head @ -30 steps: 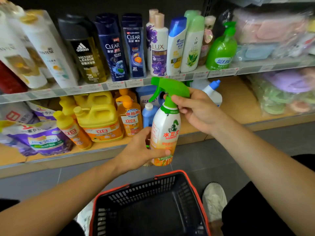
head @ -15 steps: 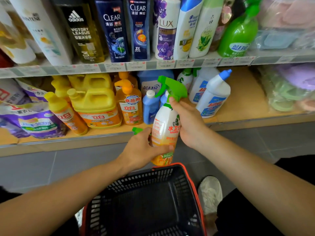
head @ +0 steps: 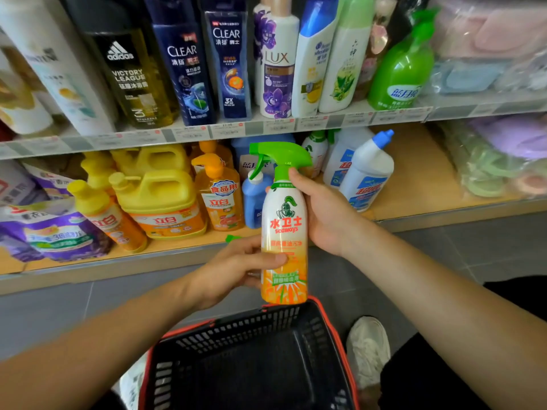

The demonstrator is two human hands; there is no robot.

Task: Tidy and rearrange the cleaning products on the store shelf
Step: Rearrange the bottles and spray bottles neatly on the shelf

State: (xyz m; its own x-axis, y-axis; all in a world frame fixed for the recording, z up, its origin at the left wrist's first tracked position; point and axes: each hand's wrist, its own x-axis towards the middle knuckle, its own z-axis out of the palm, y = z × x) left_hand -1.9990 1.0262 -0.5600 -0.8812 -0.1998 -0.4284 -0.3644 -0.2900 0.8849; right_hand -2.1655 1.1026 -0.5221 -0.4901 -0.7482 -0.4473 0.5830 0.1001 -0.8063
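Observation:
A white and orange spray bottle (head: 283,229) with a green trigger head stands upright in the air in front of the lower shelf (head: 414,199). My left hand (head: 236,269) grips its lower body, thumb across the label. My right hand (head: 322,213) wraps its upper body and neck from the right. Behind it on the lower shelf stand yellow detergent jugs (head: 161,196), an orange pump bottle (head: 220,195), a small blue bottle (head: 253,199) and white toilet-cleaner bottles (head: 365,173) with blue caps.
A black shopping basket (head: 254,359) with a red rim sits below the bottle on the grey floor. Shampoo bottles (head: 228,57) line the upper shelf. Purple refill bags (head: 56,235) lie at the lower left, wrapped sponges (head: 497,161) at the right. A white shoe (head: 368,349) is beside the basket.
The bottle's label has turned to face me, and my right hand has slid from the trigger head down to the neck and upper body. The camera has come closer to the shelf.

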